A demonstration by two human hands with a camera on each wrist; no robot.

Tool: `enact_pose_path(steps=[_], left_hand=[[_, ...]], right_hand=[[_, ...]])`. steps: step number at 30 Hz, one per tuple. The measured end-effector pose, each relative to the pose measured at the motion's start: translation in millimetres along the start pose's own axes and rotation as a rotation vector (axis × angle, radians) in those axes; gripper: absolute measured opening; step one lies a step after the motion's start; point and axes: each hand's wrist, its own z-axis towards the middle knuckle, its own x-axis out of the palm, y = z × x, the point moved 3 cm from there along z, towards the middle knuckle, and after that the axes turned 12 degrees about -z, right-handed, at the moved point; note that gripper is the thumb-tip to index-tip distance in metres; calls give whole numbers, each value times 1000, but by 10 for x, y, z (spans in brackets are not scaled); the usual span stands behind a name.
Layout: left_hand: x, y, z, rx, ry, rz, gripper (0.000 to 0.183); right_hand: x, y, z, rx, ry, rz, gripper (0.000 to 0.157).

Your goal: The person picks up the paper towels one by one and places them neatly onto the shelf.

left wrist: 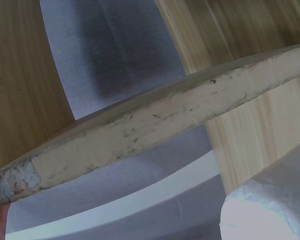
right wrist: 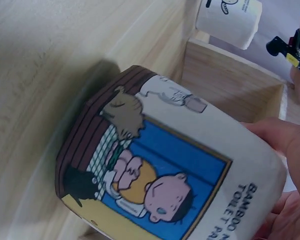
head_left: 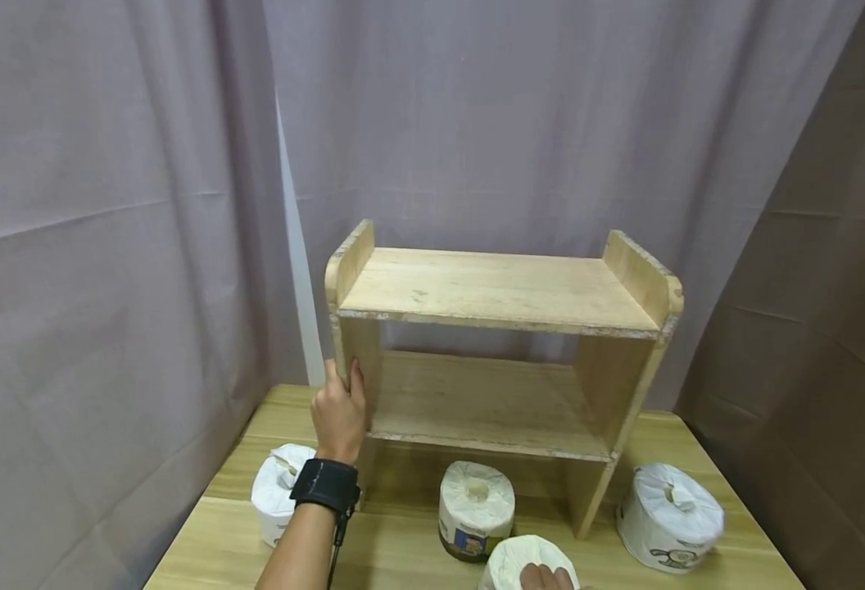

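Note:
A two-tier wooden shelf (head_left: 499, 291) stands on the table. My left hand (head_left: 340, 414) grips the front edge of its left side panel (left wrist: 125, 137), thumb on the inner face. In the right wrist view, my right hand (right wrist: 285, 150) holds a paper-wrapped toilet roll (right wrist: 190, 165) printed with a cartoon figure and a cat. From the head view only the fingers show on top of this roll, at the bottom edge. Just behind it, a second toilet roll (head_left: 475, 512) sits upright in front of the shelf.
White-wrapped toilet rolls stand on either side of the shelf, one at left (head_left: 273, 500) by my left forearm and one at right (head_left: 670, 520). The wooden table (head_left: 396, 557) is bordered by grey curtains (head_left: 462, 123) behind and at the sides.

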Motion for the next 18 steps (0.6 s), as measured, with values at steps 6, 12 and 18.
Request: enact_pose_path(steps=[6, 12, 18], left_hand=[[-4, 21, -15, -18, 10, -3, 23], [-23, -1, 6, -6, 5, 18, 25], [-9, 16, 17, 1, -2, 23, 25]], right_hand=[[-192, -74, 94, 12, 13, 18, 40], [-340, -122, 200, 26, 105, 2, 39], [-496, -181, 351, 4, 226, -73, 43]])
